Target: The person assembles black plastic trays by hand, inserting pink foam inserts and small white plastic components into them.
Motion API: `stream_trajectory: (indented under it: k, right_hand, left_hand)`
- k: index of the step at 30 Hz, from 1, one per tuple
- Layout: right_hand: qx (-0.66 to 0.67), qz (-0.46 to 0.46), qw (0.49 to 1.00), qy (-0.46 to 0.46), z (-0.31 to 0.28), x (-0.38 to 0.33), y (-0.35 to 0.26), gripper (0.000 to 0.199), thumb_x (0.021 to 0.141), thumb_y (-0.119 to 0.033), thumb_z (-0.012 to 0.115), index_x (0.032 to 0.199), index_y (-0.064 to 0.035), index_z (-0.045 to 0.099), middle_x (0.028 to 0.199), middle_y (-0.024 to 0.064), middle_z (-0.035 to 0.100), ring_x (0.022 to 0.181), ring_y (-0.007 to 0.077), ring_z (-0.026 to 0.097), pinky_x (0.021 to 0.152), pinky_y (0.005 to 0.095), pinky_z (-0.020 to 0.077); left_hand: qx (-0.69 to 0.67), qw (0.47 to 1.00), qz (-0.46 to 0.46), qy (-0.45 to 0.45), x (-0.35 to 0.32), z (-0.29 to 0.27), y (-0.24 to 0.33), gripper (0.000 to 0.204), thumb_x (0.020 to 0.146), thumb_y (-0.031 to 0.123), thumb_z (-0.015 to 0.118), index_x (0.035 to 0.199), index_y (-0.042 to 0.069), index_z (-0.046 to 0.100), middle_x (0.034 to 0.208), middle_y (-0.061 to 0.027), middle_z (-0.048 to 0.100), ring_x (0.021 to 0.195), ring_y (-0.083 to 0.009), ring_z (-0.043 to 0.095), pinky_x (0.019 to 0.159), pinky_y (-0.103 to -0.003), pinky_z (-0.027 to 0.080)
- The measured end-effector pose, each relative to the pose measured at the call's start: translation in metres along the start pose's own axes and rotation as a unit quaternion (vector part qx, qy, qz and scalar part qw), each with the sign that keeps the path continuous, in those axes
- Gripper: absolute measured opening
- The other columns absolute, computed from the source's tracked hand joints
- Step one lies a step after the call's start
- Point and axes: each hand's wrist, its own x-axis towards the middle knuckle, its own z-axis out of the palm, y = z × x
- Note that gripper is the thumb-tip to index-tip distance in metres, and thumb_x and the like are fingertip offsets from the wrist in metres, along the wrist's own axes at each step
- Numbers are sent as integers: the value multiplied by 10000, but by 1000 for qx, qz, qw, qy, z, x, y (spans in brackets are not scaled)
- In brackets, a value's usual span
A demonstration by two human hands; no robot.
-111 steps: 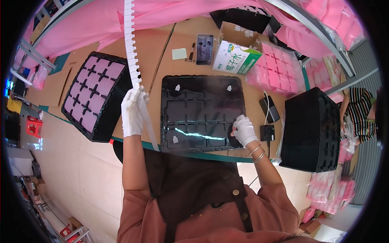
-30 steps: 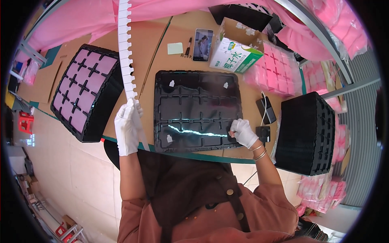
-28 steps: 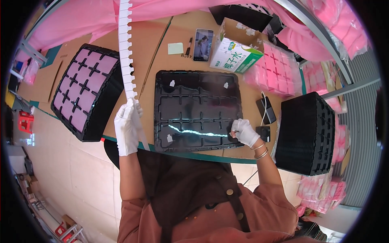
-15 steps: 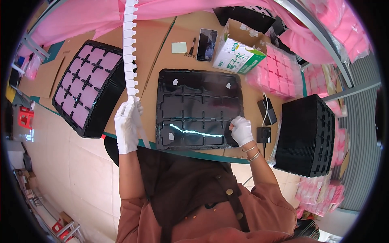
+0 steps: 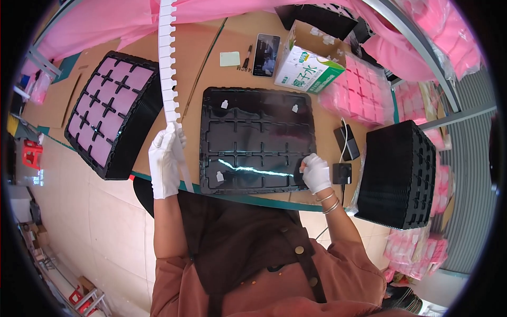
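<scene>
Left hand (image 5: pixel 165 164), gloved, is closed around a white notched strip (image 5: pixel 168 63) that rises toward 12 o'clock. Right hand (image 5: pixel 316 172), gloved, presses its fingertips on the 4 o'clock corner of the black tray (image 5: pixel 253 142); pinch state cannot be told. Tray lies centred on the table (image 5: pixel 206 58).

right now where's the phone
In the head view the phone lies at the far edge of the table, between a small note and the carton.

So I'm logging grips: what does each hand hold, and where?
The left hand grips the white notched strip near its lower end. The right hand holds nothing clearly, resting on the black tray at its lower right corner.
</scene>
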Motion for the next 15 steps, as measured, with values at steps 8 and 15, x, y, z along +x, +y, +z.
stream_trajectory:
  k: [8, 15]
  right_hand:
    - [92, 27, 995, 38, 2, 1, 2, 219, 654, 28, 691, 817, -34, 558, 819, 151, 579, 742, 352, 603, 648, 408, 487]
    - [41, 2, 998, -37, -10, 3, 8, 277, 658, 17, 711, 872, -40, 544, 886, 146, 583, 841, 371, 597, 705, 426, 482]
  left_hand:
    - [-3, 1000, -6, 8, -1, 1, -1, 217, 922, 215, 591, 995, 18, 646, 856, -30, 621, 760, -101, 558, 740, -247, 440]
    - [-6, 1000, -1, 2, -5, 4, 0, 211, 923, 206, 584, 997, 19, 646, 862, -28, 622, 766, -99, 559, 743, -249, 440]
